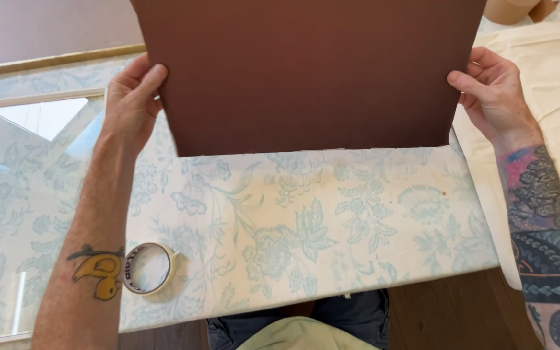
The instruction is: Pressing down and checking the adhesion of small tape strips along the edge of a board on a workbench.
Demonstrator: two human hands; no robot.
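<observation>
Fingers of left hand and right hand pinch brown board by its side edges, lower edge touching floral surface. Tape roll lies nearer the body, left of board. Risk: light edge grip, board may slip sideways.

Looks like a picture-framing or craft workshop: a counter spread with blue floral paper, a roll of masking tape lying on it, a gilt-edged frame and a sheet of glass off to one side, cream cloth on the other, dark wood floor below.
</observation>
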